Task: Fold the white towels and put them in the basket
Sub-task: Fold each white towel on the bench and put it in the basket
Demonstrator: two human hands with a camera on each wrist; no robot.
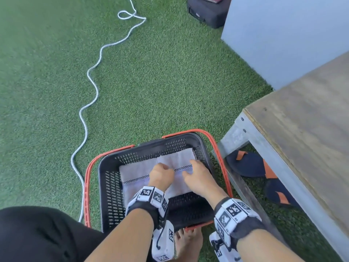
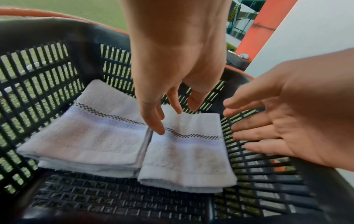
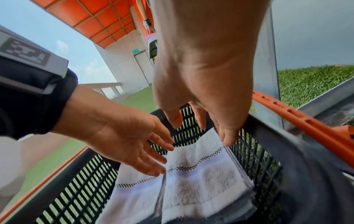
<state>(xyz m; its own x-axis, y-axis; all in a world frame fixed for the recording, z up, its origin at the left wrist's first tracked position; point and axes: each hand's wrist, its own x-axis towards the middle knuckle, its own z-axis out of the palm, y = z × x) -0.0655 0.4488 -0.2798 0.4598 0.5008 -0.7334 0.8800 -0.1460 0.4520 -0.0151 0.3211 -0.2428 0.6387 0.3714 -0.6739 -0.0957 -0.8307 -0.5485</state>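
A black slotted basket [image 1: 103,167] with orange handles stands on the grass in front of me. Two folded white towels with a checked stripe lie side by side on its floor: the left towel [image 2: 91,136] and the right towel [image 2: 191,151]. My left hand [image 2: 176,116] hangs over the gap between them, fingers straight, with the index fingertip at the right towel's stripe. My right hand [image 2: 249,124] is spread flat, palm open, beside the right towel's outer edge. In the right wrist view my right hand [image 3: 201,130] points down above the right towel [image 3: 203,181]. Neither hand holds anything.
A wooden-topped bench [image 1: 302,129] on a grey metal frame stands close to the basket's right side, with dark sandals [image 1: 245,165] under it. A white rope [image 1: 88,103] snakes over the artificial grass on the left. A black bag [image 1: 207,12] lies far back. My bare foot [image 1: 188,241] is at the basket's near edge.
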